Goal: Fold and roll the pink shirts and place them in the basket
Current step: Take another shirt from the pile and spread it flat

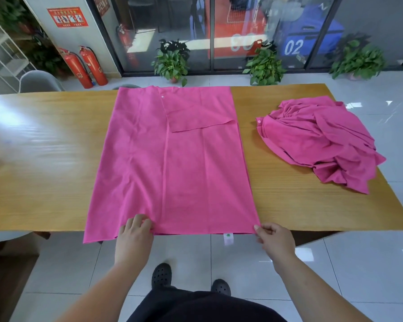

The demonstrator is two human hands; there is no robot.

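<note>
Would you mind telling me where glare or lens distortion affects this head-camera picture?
Head view: glare whitens the wooden table left of the flat pink shirt; the wide-angle lens tilts the glass doors' frames outward, and the glass shows reflections; the left hand and right hand look sharp.

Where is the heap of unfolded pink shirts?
In the head view, the crumpled heap lies on the wooden table at its right end, right of the flattened shirt.

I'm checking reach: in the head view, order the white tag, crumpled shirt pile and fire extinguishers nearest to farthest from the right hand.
1. White tag, hanging just left of the right hand.
2. Crumpled shirt pile, right side of the table.
3. Fire extinguishers, floor, far left.
</note>
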